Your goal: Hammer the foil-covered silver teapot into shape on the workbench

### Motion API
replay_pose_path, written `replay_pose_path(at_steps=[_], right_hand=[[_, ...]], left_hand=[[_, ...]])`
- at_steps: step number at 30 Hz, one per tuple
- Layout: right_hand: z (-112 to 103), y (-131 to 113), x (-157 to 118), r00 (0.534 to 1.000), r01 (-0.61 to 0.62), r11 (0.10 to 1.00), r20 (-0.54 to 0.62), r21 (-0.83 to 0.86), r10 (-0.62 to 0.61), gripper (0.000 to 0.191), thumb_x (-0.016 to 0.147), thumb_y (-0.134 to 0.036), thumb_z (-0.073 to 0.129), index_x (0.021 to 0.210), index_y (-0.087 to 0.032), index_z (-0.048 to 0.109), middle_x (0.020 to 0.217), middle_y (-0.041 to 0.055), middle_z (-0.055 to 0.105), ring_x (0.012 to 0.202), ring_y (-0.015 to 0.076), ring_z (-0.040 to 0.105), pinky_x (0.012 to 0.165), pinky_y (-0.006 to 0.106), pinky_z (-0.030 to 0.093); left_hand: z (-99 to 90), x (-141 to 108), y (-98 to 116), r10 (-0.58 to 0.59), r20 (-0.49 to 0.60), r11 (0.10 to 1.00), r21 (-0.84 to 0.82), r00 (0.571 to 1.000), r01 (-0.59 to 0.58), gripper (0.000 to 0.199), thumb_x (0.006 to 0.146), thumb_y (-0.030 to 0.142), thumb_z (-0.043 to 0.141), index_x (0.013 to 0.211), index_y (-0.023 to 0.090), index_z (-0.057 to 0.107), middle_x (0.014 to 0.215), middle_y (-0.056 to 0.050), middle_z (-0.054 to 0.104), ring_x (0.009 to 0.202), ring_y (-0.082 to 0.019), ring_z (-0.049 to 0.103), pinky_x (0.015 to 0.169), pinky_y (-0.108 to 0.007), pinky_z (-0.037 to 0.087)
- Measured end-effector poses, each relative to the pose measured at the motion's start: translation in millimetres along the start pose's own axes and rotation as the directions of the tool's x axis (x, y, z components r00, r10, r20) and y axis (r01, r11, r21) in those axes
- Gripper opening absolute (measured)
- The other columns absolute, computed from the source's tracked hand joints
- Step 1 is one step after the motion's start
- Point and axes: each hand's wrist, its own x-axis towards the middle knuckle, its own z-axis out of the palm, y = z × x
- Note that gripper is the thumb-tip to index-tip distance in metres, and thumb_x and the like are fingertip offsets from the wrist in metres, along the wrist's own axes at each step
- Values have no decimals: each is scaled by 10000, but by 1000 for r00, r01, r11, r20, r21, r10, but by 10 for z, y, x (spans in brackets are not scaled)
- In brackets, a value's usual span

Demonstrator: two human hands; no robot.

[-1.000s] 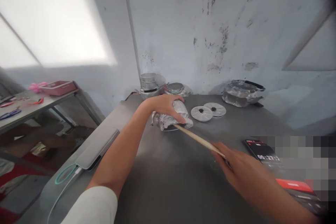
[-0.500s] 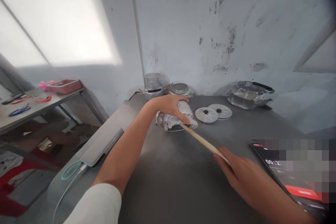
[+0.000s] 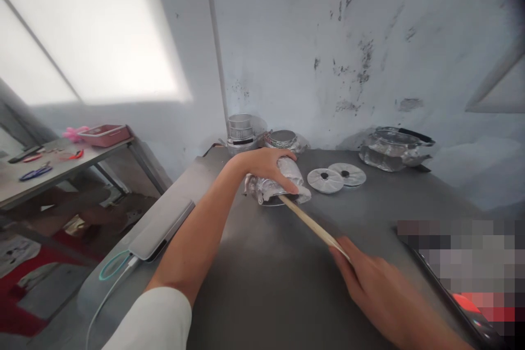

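My left hand (image 3: pixel 271 165) grips a silver pot (image 3: pixel 268 188) with a crumpled, shiny surface from above, thumb near its rim. The pot is tipped on the grey table, its mouth turned toward me. A pale wooden stick (image 3: pixel 311 224) slants into that mouth, and its far end is hidden inside. My right hand (image 3: pixel 365 270) is closed round the near end of the stick. To the right of the pot lie two round silver lids (image 3: pixel 326 185) with black knobs, partly overlapping.
Along the wall stand a metal pot with a strainer (image 3: pixel 240 130), another silver pot (image 3: pixel 283 139) and a kettle (image 3: pixel 389 150) with a black handle. A grey power bank (image 3: pixel 162 229) with a cable lies left, a phone (image 3: pixel 443 284) right. A side table holds a pink basket (image 3: pixel 104 135).
My right hand and the stick have shifted slightly left and toward me, while the stick's far end stays inside the pot. My left hand keeps its grip. The view has turned slightly.
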Motion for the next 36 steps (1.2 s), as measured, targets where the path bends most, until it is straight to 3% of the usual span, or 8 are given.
replay_pose_path(at_steps=[4,9,15,22,28,36], right_hand=[[4,-7,6,999,-23,1000,40,7,22,333,1023,-443,219,910,-278,485,684,28,699,634,290,691,552,322,308],[34,1,2,999,22,999,-43,44,-20,311,1027,-448,227,962,-279,479,705,20,703,670,287,701,559,324,311],[50,-3,1,1000,1,1000,10,6,-1,317,1029,-423,229,906,-278,483,660,27,699,634,301,704,544,323,282],[17,20,8,999,6,1000,-32,24,-5,315,1021,-463,210,920,-286,450,662,2,675,653,282,690,557,318,296],[-22,21,5,999,-34,998,40,-59,36,341,1012,-462,200,918,-288,477,680,30,692,672,314,698,552,322,265],[-19,-3,2,999,3,1000,-43,-26,-4,321,1013,-450,225,903,-273,469,623,12,670,591,267,681,529,309,266]], left_hand=[[8,11,-24,10,-9,1000,1,1000,-10,977,603,776,704,1432,349,413,1510,-22,424,1309,-340,457,1042,-406,409],[8,10,-20,11,-14,1000,-4,1000,-11,970,606,766,704,1431,345,416,1509,-24,426,1304,-345,463,1032,-409,419],[13,22,-21,12,0,1000,28,1000,-12,976,615,768,690,1445,352,388,1523,-17,409,1324,-341,443,1041,-404,412],[4,9,-17,25,0,1000,17,1000,-25,970,619,745,700,1449,351,389,1521,-8,415,1331,-341,438,1043,-398,409],[13,12,-1,29,4,999,22,1000,-29,977,610,746,704,1449,356,389,1536,-1,394,1334,-342,436,1051,-405,408],[6,6,24,32,19,999,32,999,-32,993,612,754,689,1463,351,372,1556,-1,366,1357,-356,405,1036,-399,420]])
